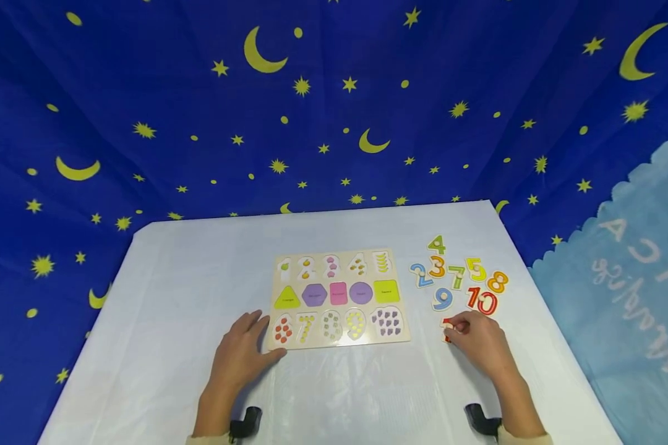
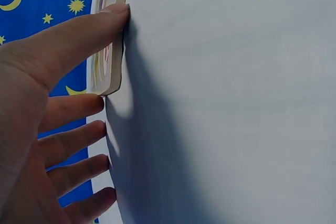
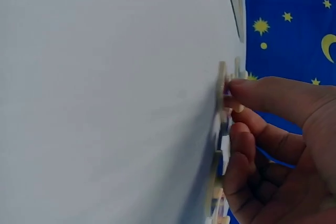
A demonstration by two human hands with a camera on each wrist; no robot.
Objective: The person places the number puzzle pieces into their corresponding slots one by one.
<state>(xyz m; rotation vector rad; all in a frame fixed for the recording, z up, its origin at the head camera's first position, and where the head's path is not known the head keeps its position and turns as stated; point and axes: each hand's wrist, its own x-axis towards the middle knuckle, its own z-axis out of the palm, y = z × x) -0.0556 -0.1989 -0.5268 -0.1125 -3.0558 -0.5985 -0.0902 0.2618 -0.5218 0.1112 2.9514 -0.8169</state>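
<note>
A wooden number puzzle board (image 1: 338, 345) lies flat on the table, its recesses printed with fruit pictures and a middle row of coloured shapes. At its lower left corner rests my left hand (image 1: 240, 352), thumb along the front edge and fingers extended by the left side. In the left wrist view, the thumb (image 2: 79, 43) touches the board's edge (image 2: 116, 72). To the right of the board, my right hand (image 1: 481, 341) pinches a red number 1 puzzle piece (image 1: 446, 329) between thumb and fingers. That piece (image 3: 222, 85) stands edge-on in the right wrist view, partly hidden by the fingers.
Several loose number pieces lie beyond my right hand, among them a red 10 (image 1: 487, 303), a blue 9 (image 1: 442, 299), an orange 8 (image 1: 497, 282) and a green 4 (image 1: 436, 245). A blue star-patterned cloth (image 1: 323, 111) hangs behind the white table (image 1: 161, 309).
</note>
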